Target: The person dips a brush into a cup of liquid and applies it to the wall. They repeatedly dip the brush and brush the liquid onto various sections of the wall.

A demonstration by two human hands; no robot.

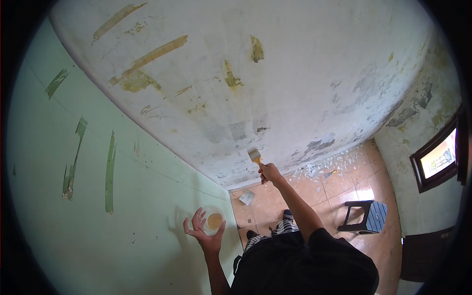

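Note:
My right hand (269,173) is wrapped round the handle of a paintbrush (254,155) with a yellowish handle. Its bristle end is up against the white wall (295,88), just below damp-looking grey patches. Lower left, my left hand (208,236) grips a clear plastic tub (215,220) between thumb and fingers. A tan liquid shows inside the tub. This hand is close beside the green wall (157,216), where its shadow falls.
Paint flakes (319,167) litter the tiled floor (314,196) along the wall, with a scraper (331,174) among them. A dark plastic stool (366,217) stands at right, below a framed window (439,156). A pale packet (247,197) lies near the corner.

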